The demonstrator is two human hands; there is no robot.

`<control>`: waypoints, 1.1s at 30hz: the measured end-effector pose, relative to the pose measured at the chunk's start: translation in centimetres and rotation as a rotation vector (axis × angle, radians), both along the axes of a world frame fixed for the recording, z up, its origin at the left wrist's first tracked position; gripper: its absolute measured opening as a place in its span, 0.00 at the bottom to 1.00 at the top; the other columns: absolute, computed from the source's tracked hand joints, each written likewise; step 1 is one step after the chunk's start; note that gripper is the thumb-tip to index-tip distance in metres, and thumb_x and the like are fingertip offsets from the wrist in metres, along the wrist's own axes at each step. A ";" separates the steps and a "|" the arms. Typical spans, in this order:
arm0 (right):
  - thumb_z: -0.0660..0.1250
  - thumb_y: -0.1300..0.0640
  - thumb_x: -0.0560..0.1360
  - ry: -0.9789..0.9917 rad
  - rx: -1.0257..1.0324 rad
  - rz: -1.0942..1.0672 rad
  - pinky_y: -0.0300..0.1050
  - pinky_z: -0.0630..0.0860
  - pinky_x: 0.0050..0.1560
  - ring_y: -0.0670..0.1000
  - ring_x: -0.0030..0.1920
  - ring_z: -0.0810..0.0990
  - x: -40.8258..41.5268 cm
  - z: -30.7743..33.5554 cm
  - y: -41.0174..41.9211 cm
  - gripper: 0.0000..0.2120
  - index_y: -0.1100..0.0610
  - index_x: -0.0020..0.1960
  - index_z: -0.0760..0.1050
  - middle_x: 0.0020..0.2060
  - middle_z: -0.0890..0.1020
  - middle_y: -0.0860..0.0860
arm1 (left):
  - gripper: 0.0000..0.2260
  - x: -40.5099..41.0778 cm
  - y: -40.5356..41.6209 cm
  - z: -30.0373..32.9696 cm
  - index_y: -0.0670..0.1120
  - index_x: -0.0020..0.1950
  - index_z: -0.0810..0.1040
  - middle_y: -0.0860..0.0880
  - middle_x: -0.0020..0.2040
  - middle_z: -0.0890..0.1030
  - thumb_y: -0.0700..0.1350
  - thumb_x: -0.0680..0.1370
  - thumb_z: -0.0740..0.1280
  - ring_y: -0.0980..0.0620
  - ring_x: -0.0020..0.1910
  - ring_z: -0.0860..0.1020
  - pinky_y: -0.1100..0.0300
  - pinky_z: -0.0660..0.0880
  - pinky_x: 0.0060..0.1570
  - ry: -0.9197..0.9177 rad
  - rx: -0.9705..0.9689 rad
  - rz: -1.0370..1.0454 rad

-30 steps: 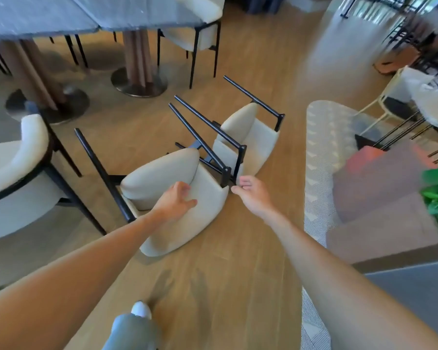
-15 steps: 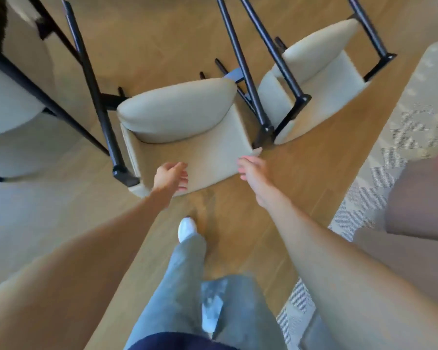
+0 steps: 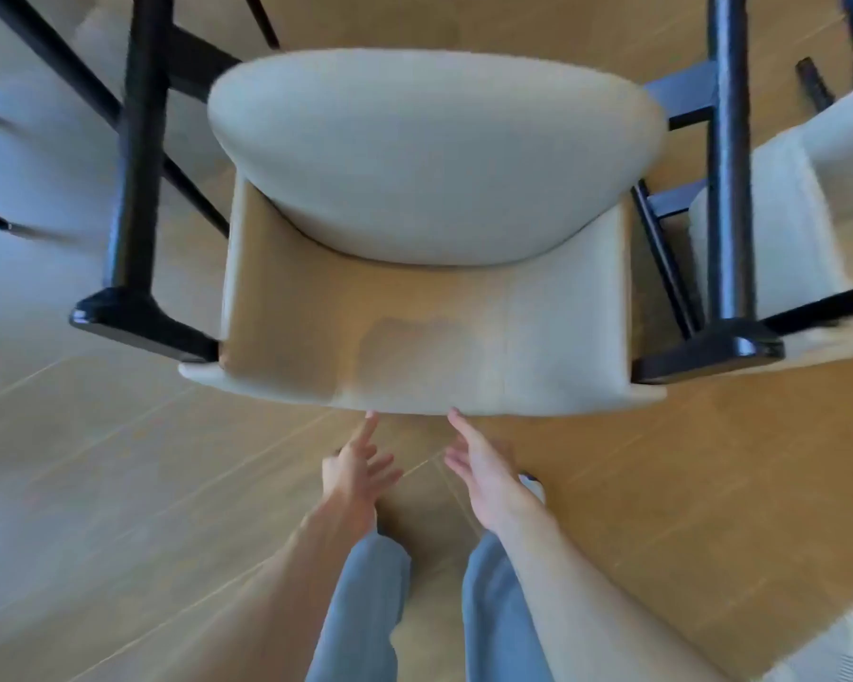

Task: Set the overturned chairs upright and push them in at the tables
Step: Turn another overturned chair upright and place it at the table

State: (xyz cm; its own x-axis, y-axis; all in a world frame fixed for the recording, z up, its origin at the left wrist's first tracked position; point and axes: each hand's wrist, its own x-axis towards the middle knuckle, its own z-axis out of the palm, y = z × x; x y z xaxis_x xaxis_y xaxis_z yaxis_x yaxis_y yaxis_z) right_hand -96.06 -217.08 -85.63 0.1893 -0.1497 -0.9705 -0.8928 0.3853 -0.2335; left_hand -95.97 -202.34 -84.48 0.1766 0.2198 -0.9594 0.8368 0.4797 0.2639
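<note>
Since half a second ago both hands have come off the sides of the chair and now sit close together below its near edge; the chair fills far more of the view, and the camera looks almost straight down on it.

Wood floor (image 3: 119,484), pale planks, spans the whole frame. Cream chair (image 3: 429,199) lies overturned on it at centre, backrest edge nearest the person, rounded seat cushion beyond. Black legs (image 3: 139,155) run up both flanks toward the top of frame, each ending near the person in a flat black foot. Second cream chair (image 3: 779,224) at right, also tipped, its frame crossing just beside the first chair's right leg. Third chair (image 3: 35,155) at left edge, blurred, attitude unclear.

Grey trouser legs (image 3: 365,607) at bottom centre, a white shoe tip showing behind the right wrist.

Left hand (image 3: 355,470): open, fingers spread, index fingertip at the lower edge of the backrest; contact cannot be told. Right hand (image 3: 483,470): open, fingers extended, tips at the same edge, gripping nothing.
</note>
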 end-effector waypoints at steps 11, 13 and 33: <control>0.76 0.38 0.63 -0.071 0.080 -0.320 0.46 0.73 0.63 0.51 0.70 0.71 -0.9 -27.3 -1.4 0.43 0.53 0.73 0.69 0.71 0.73 0.50 | 0.41 -0.7 -4.2 -27.2 0.43 0.76 0.64 0.42 0.73 0.70 0.60 0.70 0.76 0.40 0.69 0.74 0.41 0.78 0.61 -0.019 -0.124 0.216; 0.79 0.42 0.63 -0.071 0.056 -0.351 0.46 0.74 0.64 0.50 0.68 0.73 -0.9 -29.7 -1.7 0.41 0.54 0.71 0.70 0.66 0.78 0.49 | 0.37 -0.5 -3.7 -30.0 0.46 0.74 0.67 0.46 0.71 0.73 0.60 0.70 0.75 0.44 0.69 0.74 0.43 0.77 0.62 -0.107 -0.145 0.211; 0.81 0.61 0.60 -0.073 0.090 -0.526 0.43 0.72 0.56 0.47 0.57 0.81 -4.0 -20.3 -4.1 0.33 0.53 0.64 0.77 0.56 0.86 0.47 | 0.28 -3.1 0.0 -23.3 0.44 0.58 0.78 0.48 0.60 0.83 0.43 0.60 0.80 0.52 0.59 0.81 0.54 0.73 0.67 -0.197 -0.072 0.330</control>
State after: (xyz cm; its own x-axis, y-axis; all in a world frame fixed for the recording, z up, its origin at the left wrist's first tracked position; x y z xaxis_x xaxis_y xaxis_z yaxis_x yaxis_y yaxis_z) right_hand -100.02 -221.21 -105.96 0.1785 -0.1589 -0.9710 -0.5569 0.7973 -0.2328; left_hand -99.05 -202.31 -107.75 0.2901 0.2291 -0.9292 0.5706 0.7380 0.3601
